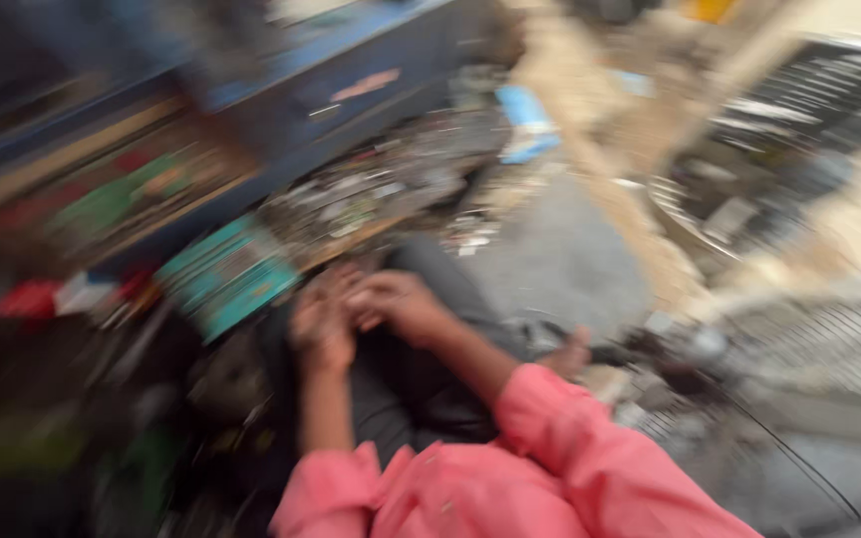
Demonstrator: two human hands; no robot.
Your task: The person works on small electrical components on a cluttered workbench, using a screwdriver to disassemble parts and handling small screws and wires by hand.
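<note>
The left hand and the right hand are being held together, touching, over a dark-trousered lap, just beside a teal box lying to their left. Whatever is being pinched between them is being hidden by curled fingers and heavy motion blur, so each grip cannot be told as open or closed. Pink sleeves are being cut off below.
</note>
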